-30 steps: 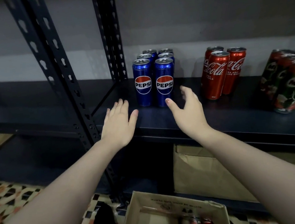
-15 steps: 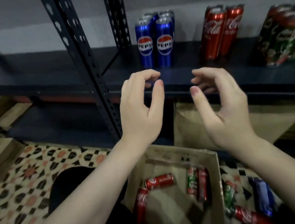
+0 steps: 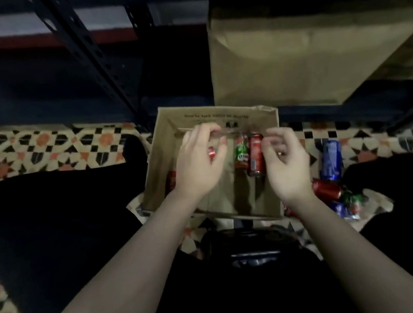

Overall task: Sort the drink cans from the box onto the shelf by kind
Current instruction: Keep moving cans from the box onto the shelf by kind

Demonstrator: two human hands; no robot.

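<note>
An open cardboard box sits on the floor below me. Inside lie a green can and a red can side by side, and two more red cans partly hidden under my left hand. My left hand hovers over the left half of the box with fingers loosely curled, holding nothing. My right hand hangs over the box's right wall, fingers curled and empty, just right of the red can. Only the shelf's lower dark levels are in view; the cans on the shelf are out of frame.
Right of the box, on the patterned tile floor, lie a blue can, a red can and more loose cans. A brown paper bag stands on the lowest shelf. A black perforated upright rises behind the box.
My view has dropped from the shelf with the Pepsi, Coca-Cola and Milo cans to the box. Both hands have come down from the shelf edge to just above the cans inside it.
</note>
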